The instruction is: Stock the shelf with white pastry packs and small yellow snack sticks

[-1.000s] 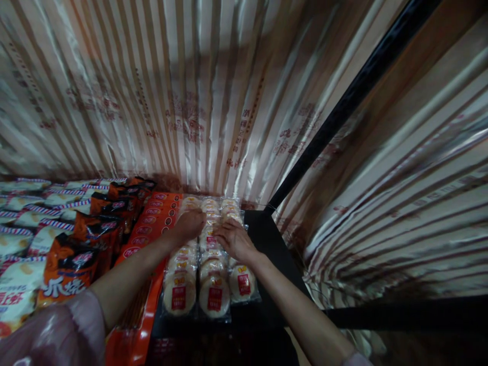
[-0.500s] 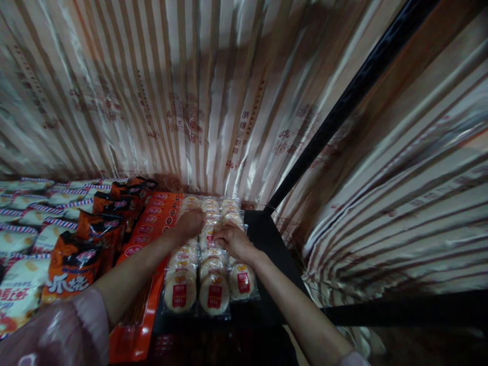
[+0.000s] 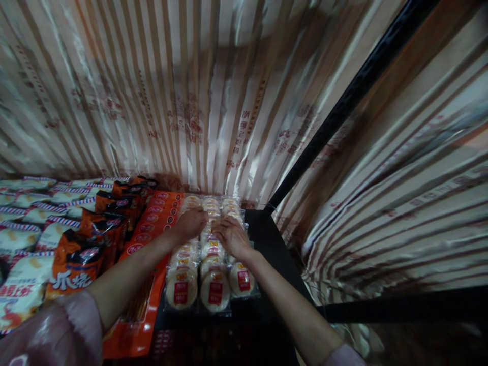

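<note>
Clear packets of round, pale rice crackers (image 3: pixel 215 292) with red labels stand in three columns on a black shelf. My left hand (image 3: pixel 191 224) is closed over the left and middle columns, its fingertips at the left side of a packet in the middle column. From the right, my right hand (image 3: pixel 231 237) reaches over the right column with fingers curled and pinched at that packet's other side. Both hands hide parts of the packets under them. The fingertips are small and dim.
Left of the crackers lies a long orange snack pack (image 3: pixel 133 335). Beyond it are orange-and-black bags (image 3: pixel 74 262) and rows of white snack bags (image 3: pixel 23 284). A shiny striped curtain (image 3: pixel 206 101) hangs behind, and a black post (image 3: pixel 343 107) slants up from the shelf corner (image 3: pixel 267 239).
My right hand has shifted slightly up and away, toward the back of the middle column. My left hand has moved slightly right. The packets look nearly the same.
</note>
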`<state>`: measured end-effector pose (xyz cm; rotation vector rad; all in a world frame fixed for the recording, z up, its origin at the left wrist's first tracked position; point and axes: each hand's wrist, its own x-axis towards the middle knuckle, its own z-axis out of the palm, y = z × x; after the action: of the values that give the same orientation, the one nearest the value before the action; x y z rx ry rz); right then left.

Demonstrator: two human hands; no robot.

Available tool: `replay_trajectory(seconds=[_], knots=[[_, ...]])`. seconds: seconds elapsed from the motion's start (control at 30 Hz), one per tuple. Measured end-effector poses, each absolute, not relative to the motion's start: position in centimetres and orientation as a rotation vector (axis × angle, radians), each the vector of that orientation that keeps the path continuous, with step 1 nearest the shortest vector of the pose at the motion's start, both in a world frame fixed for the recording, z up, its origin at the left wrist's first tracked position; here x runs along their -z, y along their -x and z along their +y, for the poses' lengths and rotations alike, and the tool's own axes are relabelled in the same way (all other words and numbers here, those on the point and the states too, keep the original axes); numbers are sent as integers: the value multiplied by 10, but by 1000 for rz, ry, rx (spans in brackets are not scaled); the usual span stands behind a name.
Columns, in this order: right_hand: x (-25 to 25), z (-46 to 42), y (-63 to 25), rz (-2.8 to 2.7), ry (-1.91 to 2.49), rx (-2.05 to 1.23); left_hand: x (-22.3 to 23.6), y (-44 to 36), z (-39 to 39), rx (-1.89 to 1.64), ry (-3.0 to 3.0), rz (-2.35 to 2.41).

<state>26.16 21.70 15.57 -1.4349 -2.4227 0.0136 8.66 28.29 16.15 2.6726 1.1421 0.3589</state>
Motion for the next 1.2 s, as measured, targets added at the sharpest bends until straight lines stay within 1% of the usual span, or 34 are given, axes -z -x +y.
replay_trajectory(seconds=[0.23, 0.4, 0.63, 0.8, 1.2], knots=[[-152, 221, -261, -2380, 1451, 41, -165, -82, 274, -170, -2676, 959], [-149, 223, -259, -2381, 1466, 14, -162, -83, 274, -137, -2689, 996], [-154, 211, -265, -2235, 1453, -24, -162, -84, 272, -96, -2687, 1031], [-160, 195, -271, -2386, 1370, -102, -161, -85, 271, -98, -2685, 1058], [-162, 185, -267, -2518, 1450, -211, -166, -84, 264, -85, -2661, 1113]])
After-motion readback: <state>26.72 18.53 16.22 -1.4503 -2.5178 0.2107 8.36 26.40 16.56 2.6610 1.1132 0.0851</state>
